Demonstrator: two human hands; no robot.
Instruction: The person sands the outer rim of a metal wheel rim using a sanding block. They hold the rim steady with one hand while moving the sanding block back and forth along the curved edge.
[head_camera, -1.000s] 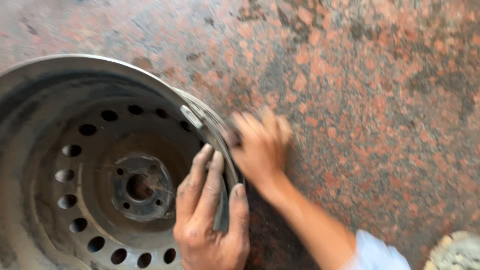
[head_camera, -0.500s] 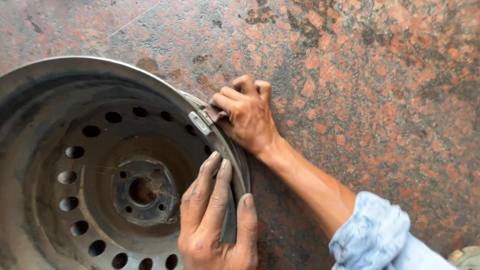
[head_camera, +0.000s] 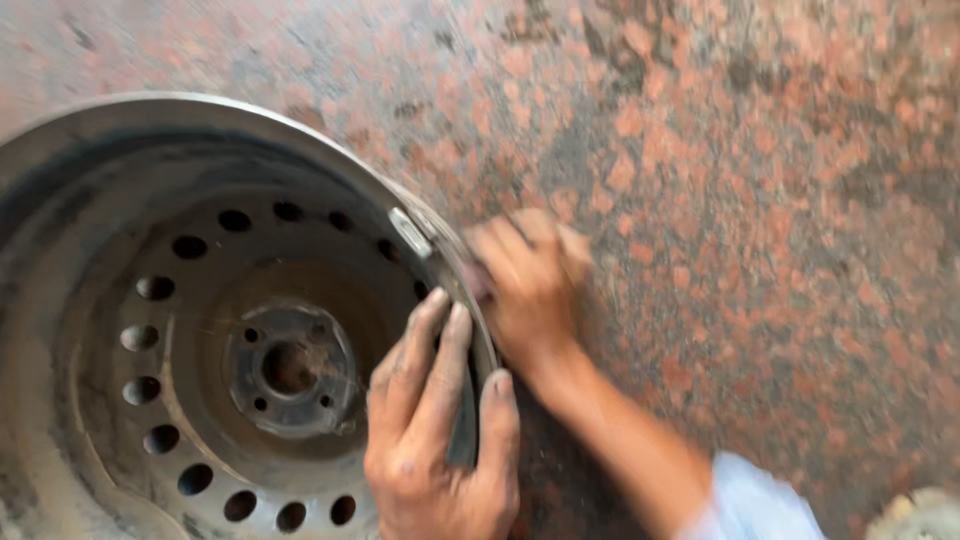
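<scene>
On the speckled stone floor (head_camera: 760, 200), left of centre, lies our steel wheel rim (head_camera: 200, 340), judged heavy, rigid, grimy; left hand (head_camera: 440, 430) clamps its right edge, the soundest hold, while right hand (head_camera: 530, 275), blurred, presses outside, grip indeterminate.

Speckled red-and-grey granite floor (head_camera: 760, 200) — dusty, mottled, in soft even daylight

A speckled reddish stone floor (head_camera: 760, 200) carries a steel wheel rim (head_camera: 150, 330).
</scene>
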